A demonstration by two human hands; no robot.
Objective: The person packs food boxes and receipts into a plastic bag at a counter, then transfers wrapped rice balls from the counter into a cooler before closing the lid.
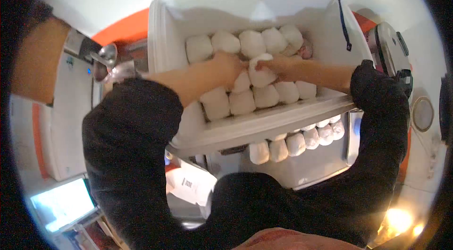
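Observation:
Inside a deep white bin (164, 33), both my hands are at one rounded white wrapped bundle (262, 76), raised a little above the others. My right hand (277, 67) has its fingers closed on the bundle's upper right side. From the left, my left hand (230, 67) presses its fingers against the same bundle; they are partly blurred. Similar white bundles stand in a back row (252, 43) and a front row (243, 102). What is inside the wrapping is hidden. At the right end of the back row a pinkish item (306, 49) shows.
Below the bin's front rim, a grey tray (302, 165) holds more white bundles. A dark cord (343, 18) hangs over the bin's right side. Metal scoops (107, 56) are at the left, a lidded appliance (390, 49) at the right. A lit screen (63, 205) is low left.

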